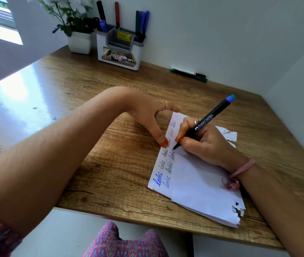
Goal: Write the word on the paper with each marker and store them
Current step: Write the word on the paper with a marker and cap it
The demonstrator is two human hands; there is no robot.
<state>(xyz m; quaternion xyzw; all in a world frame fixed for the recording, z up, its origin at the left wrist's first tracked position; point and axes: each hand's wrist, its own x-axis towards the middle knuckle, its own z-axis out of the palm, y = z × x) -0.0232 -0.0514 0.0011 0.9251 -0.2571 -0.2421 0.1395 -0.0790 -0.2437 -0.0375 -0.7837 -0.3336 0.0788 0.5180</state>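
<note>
A white sheet of paper (193, 179) with torn edges lies on the wooden desk (110, 164), with the word "loki" written on it several times in blue, green and red. My right hand (203, 141) grips a black marker (206, 120) with a blue-green end, its tip touching the paper at the end of the second row. My left hand (147, 115) presses the paper's left edge with thumb and fingertips. A white and grey holder (118, 47) at the back of the desk carries several markers.
Two markers, green and black capped (189, 73), lie on the desk by the back wall to the right of the holder. A white pot with a flowering plant (78, 41) stands left of the holder. Walls close the desk at the back and right.
</note>
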